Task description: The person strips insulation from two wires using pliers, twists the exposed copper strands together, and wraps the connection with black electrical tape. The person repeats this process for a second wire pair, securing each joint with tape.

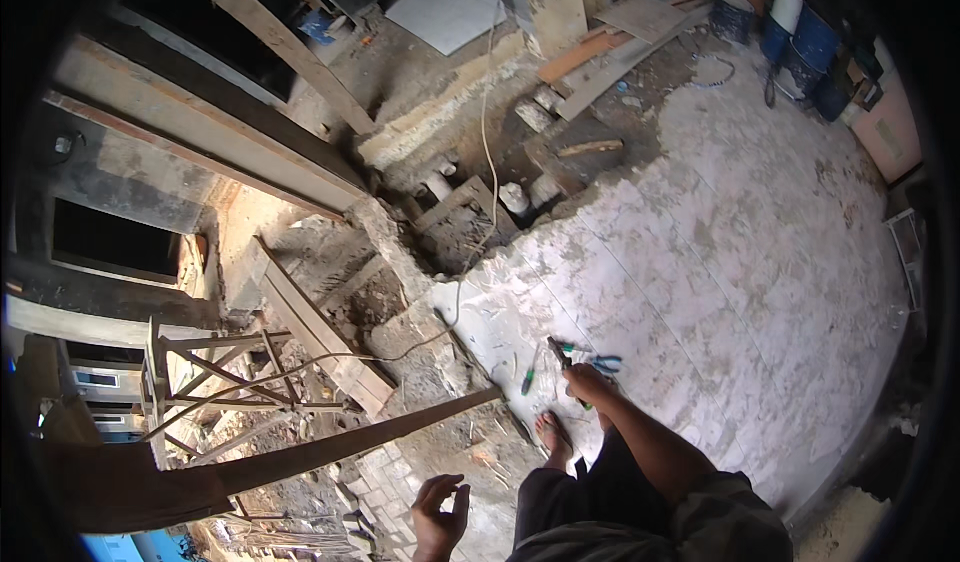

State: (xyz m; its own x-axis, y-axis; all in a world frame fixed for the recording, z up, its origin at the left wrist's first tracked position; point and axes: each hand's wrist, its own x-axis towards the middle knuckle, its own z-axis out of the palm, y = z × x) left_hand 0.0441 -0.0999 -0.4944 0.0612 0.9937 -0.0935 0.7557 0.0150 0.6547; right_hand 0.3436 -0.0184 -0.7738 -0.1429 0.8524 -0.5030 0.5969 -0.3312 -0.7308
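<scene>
My right hand (592, 386) is closed around a hand tool with a dark head (557, 351), held above the pale tiled floor. A bit of green shows below the fist; the tool's exact kind is unclear. Close by on the tiles lie blue-handled pliers (607, 364) and a green-handled screwdriver (528, 381). Another green piece shows beside the dark head, partly hidden. My left hand (440, 515) is raised at the lower edge, its fingers bent but apart, holding nothing. Near it, a long wooden plank (360, 440) slants across the view.
A cable (487, 142) runs over a broken floor edge and rubble pit (470, 227). Loose boards (330, 337) and a timber frame (215, 372) stand left. Blue drums (812, 42) and boards (625, 47) are at the far right. My bare foot (553, 434) is by the tools.
</scene>
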